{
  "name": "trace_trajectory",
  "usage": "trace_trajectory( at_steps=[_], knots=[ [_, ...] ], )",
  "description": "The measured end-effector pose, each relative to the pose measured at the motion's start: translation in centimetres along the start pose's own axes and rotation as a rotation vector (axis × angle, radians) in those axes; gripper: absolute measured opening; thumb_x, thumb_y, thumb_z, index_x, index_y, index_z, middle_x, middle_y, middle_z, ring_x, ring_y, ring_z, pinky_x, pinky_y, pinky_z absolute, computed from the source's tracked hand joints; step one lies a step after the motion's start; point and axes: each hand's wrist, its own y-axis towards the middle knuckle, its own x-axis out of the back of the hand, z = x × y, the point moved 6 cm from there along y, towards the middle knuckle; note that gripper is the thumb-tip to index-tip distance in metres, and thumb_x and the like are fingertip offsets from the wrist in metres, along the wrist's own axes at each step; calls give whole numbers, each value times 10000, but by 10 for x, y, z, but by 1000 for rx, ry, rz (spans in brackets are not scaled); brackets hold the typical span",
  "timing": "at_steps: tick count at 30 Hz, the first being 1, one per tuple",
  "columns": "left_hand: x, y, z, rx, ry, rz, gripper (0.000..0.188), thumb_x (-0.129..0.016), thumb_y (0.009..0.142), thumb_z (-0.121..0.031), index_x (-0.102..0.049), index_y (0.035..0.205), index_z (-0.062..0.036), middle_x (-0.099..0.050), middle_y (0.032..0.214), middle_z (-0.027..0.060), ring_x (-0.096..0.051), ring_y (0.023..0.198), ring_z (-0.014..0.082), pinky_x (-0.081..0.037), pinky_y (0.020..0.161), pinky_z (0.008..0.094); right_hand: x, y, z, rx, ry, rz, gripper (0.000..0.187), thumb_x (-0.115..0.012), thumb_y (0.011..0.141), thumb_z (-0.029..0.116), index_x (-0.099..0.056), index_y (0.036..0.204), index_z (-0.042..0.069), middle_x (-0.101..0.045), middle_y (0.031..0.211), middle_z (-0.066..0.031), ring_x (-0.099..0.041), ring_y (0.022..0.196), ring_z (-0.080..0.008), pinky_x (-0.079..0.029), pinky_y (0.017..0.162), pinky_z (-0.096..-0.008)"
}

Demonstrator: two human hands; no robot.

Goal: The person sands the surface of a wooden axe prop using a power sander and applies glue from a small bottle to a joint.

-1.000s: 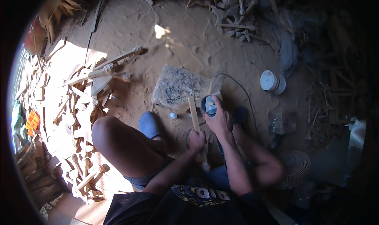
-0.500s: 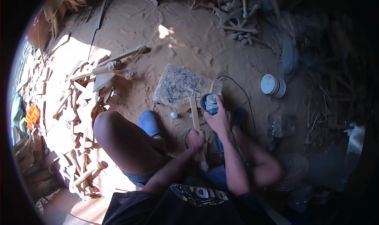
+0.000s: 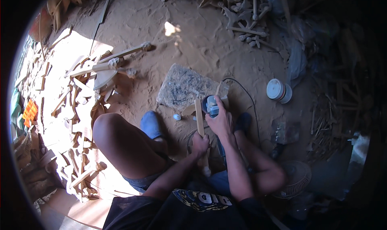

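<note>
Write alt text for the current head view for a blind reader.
A person's left hand grips a long pale bar beside the power tool in their right hand. Ahead, a grey slab lies on sandy ground, with bone-like pieces heaped to the left and a white tub to the right.

Left of the stone [image 3: 181,82] lie bones [image 3: 94,67]; right of it, a tub [image 3: 275,89]; beyond it, rightward, more bones [image 3: 246,30]; on its near side, a strip [image 3: 199,117] and, right of that, a grinder [image 3: 213,110].
</note>
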Motion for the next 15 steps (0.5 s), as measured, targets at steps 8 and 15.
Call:
trace_trajectory(
  at_steps=[8, 15],
  knots=[
    [-1, -1, 1, -22, 60, 2, 253, -674, 997, -122, -601, 1109, 92, -733, 843, 257, -774, 691, 330, -600, 630, 464, -10, 17, -7, 4, -50, -69, 874, -811, 885, 277, -384, 1641, 377, -760, 1212, -269, -711, 1151, -513, -569, 985, -607],
    [4, -5, -10, -35, -2, 18, 207, -655, 999, -107, -566, 1030, 78, -698, 753, 198, -740, 616, 275, -576, 545, 422, 13, 9, -40, -79, 5, -154, 898, -840, 834, 276, -441, 1638, 281, -746, 1297, -263, -707, 1184, -501, -564, 1009, -570]
  ],
)
